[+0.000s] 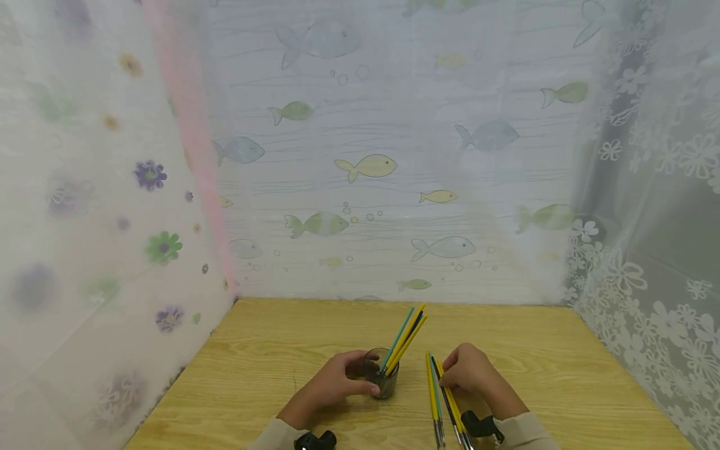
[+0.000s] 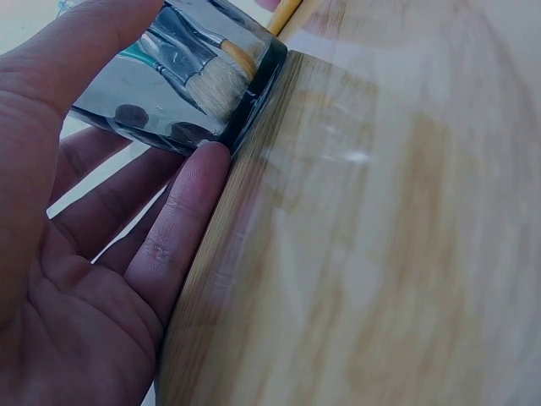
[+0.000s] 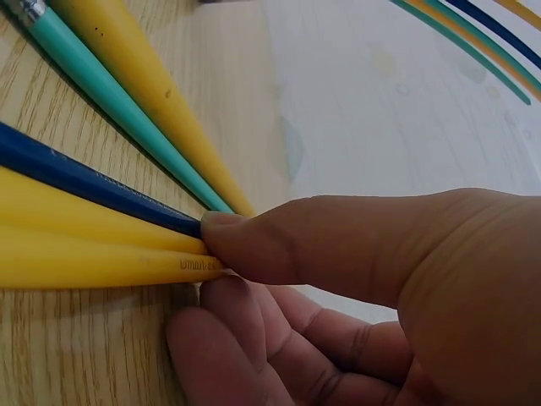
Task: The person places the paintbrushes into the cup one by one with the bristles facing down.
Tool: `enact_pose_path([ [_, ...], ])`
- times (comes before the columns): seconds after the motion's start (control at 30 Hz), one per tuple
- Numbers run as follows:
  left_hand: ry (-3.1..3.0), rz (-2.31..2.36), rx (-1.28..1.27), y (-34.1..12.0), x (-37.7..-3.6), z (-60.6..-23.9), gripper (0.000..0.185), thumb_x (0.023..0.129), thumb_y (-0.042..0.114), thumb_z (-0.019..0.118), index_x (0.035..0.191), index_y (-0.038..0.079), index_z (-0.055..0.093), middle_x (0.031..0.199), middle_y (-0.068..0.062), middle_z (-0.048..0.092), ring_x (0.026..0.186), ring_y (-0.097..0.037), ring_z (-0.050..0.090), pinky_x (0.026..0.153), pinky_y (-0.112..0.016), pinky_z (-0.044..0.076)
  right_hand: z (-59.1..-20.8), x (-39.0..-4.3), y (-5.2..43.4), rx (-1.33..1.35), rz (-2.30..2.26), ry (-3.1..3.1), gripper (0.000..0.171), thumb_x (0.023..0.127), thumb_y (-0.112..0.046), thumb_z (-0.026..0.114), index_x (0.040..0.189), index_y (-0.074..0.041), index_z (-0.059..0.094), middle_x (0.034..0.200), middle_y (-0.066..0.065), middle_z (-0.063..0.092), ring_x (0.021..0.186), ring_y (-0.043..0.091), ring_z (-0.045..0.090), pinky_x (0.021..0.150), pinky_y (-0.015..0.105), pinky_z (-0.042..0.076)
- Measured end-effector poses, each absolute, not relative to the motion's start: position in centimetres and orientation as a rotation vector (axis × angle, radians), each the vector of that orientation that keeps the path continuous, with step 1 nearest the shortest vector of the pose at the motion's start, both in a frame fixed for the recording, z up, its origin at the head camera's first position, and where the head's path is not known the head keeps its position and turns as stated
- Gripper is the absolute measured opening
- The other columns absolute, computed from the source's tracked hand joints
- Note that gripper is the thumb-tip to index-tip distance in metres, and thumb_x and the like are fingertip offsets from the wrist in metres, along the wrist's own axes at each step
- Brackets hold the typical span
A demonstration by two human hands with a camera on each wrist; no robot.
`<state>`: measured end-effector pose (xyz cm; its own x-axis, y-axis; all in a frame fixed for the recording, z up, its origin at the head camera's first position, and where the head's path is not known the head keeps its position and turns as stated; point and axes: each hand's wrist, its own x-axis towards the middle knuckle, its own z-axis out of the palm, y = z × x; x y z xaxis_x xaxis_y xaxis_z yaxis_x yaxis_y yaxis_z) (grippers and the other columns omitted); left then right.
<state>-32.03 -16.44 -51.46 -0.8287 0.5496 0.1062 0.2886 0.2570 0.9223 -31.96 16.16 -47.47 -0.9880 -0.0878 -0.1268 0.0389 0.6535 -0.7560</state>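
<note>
My left hand curves round a clear glass cup, thumb and fingers at its sides. Several paintbrushes lean right in the cup, handles up; their bristles show through the glass in the left wrist view. To the right, my right hand pinches the handle ends of paintbrushes lying on the table. Its thumb presses over the tips of a dark blue handle and two yellow handles. Just left of these lie a teal brush and another yellow brush.
The wood-grain table carries the cup and the brushes. A fish-patterned curtain hangs along its back edge. Flower-patterned sheets hang on the left and the right.
</note>
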Motion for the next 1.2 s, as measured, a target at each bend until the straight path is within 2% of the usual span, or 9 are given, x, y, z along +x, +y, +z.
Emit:
enact_pose_path([
  [0.27,2.293,1.601,0.776,-16.5,-32.1,-51.6,0.058,0.093,0.032,0.081,0.145,0.019,0.06,0.132,0.004,0.07,0.12,-0.014,0.067,0.098,-0.025,0.054,-47.6,-31.9,16.3,-0.024,-1.318,2.672,0.023,0.079,0.002,0.083,0.099,0.004,0.071,0.087,0.012,0.069,0.069,0.021,0.07,0.058,0.035,0.061],
  [0.53,2.304,1.591,0.784,-16.5,-32.1,-51.5,0.058,0.093,0.032,0.081,0.145,0.018,0.06,0.131,0.004,0.07,0.12,-0.014,0.067,0.098,-0.026,0.054,-47.2,-32.1,16.5,-0.029,-1.375,2.686,0.022,0.081,-0.002,0.077,0.102,0.004,0.072,0.092,0.013,0.069,0.07,0.023,0.067,0.057,0.037,0.06],
  [0.9,2.279,1.606,0.773,-16.5,-32.2,-51.7,0.057,0.093,0.032,0.08,0.145,0.018,0.06,0.131,0.003,0.07,0.121,-0.015,0.067,0.098,-0.025,0.054,-45.6,-31.7,16.5,-0.048,-1.594,2.599,0.031,0.092,-0.004,0.066,0.121,0.008,0.065,0.106,0.018,0.065,0.081,0.024,0.07,0.067,0.042,0.063],
  [1.2,2.28,1.605,0.781,-16.6,-32.1,-51.7,0.057,0.094,0.031,0.08,0.145,0.018,0.06,0.132,0.003,0.07,0.121,-0.014,0.067,0.099,-0.025,0.053,-44.2,-31.5,16.3,-0.058,-1.683,2.622,0.028,0.096,-0.005,0.061,0.121,0.007,0.064,0.11,0.02,0.068,0.086,0.024,0.068,0.068,0.04,0.064],
])
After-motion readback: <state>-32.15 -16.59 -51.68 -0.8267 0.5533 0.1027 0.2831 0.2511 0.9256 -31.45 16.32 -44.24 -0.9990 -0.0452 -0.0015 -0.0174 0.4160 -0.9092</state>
